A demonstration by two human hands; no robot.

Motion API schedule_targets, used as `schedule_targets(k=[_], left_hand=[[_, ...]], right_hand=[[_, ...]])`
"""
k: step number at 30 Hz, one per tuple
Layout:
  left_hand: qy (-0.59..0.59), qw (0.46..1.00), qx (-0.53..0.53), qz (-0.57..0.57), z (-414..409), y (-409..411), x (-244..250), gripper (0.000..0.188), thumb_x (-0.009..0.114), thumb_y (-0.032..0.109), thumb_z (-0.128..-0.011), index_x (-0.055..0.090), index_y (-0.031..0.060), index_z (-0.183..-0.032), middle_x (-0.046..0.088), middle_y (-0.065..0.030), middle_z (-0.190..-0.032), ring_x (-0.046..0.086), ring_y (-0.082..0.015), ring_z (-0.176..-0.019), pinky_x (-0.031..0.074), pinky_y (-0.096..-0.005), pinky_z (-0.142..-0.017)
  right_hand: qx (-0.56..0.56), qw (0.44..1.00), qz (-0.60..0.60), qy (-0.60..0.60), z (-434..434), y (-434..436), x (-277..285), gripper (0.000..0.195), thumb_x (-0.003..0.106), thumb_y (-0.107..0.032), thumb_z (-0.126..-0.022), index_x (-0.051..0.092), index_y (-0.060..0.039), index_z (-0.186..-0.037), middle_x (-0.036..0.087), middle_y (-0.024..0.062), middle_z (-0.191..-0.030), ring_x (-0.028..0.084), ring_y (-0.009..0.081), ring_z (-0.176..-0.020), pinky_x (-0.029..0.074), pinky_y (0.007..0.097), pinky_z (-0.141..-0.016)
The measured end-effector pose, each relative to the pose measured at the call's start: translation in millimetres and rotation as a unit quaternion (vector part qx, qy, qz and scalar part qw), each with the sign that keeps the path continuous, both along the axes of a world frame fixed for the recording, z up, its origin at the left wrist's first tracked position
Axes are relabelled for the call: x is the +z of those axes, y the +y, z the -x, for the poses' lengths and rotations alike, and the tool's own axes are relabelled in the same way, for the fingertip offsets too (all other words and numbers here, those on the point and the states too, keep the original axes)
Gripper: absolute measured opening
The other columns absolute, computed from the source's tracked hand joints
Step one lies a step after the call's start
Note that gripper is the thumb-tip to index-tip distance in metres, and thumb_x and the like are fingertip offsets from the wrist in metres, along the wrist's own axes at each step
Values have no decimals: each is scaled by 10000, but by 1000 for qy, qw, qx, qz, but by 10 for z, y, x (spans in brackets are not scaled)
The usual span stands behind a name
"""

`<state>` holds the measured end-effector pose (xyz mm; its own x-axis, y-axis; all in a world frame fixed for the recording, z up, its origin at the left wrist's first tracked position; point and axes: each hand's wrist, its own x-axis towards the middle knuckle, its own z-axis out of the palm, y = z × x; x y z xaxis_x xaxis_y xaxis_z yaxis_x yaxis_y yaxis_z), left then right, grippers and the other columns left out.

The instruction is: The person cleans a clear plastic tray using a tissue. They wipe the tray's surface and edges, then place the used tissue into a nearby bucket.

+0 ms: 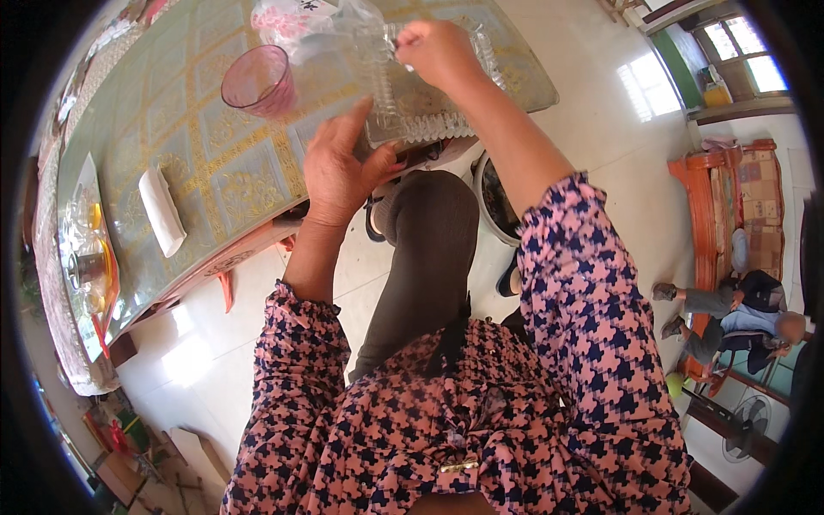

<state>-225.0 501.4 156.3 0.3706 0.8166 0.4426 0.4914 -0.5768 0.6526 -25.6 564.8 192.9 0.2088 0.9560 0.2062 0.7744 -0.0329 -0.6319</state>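
Note:
A clear plastic tray with ribbed walls [441, 125] lies at the corner of a table covered in gold-patterned sheeting [238, 167]. Over the tray's far part is my right hand [438, 55], its fingers closed on a small item, dark and white, too small to name. My left hand [347, 154] is at the tray's near left corner, thumb and fingers apart, holding nothing that I can see. Left of the tray stands a pink translucent glass bowl [257, 80]. A clear plastic bag with pink contents [296, 22] lies beyond it, touching or close to the tray.
A folded white paper [161, 212] lies on the table's left part, with a packet [90, 257] near its far left edge. Below the table corner a round bucket [499, 199] stands on the tiled floor. A person [747, 315] sits at the right, near a wooden bench [705, 212] and a fan [747, 425].

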Motion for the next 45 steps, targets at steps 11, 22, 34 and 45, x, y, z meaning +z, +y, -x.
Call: schedule_targets(k=[11,22,34,45], left_hand=[[-2,1000,-1,10,-6,-26,36,622,789,192,-690,573,115,-1268,640,-140,-1003,622,-299,-935,497,-375,-821],[-23,1000,-4,-17,-25,14,-36,617,796,243,-660,589,118,-1228,642,-116,-954,609,-304,-881,502,-390,-769],[-21,1000,5,-11,22,41,-34,645,814,253,-632,594,101,-1219,640,-125,-934,605,-310,-862,500,-399,-762],[-11,999,-18,31,13,-35,106,644,798,161,-683,565,91,-1279,633,-130,-1029,619,-288,-954,492,-360,-841]], right_hand=[[101,956,100,-256,148,168,91,159,623,-119,-743,717,-96,-870,688,133,-824,666,323,-813,533,423,-721],[70,960,186,199,131,-118,-43,279,719,-130,-744,680,0,-988,676,60,-800,603,134,-678,500,279,-592],[253,936,245,0,43,-151,341,225,688,-147,-719,689,-33,-912,678,84,-767,624,167,-690,500,318,-663],[36,999,-24,16,167,272,-139,193,681,-219,-716,712,-99,-863,681,139,-789,661,313,-753,511,398,-688]])
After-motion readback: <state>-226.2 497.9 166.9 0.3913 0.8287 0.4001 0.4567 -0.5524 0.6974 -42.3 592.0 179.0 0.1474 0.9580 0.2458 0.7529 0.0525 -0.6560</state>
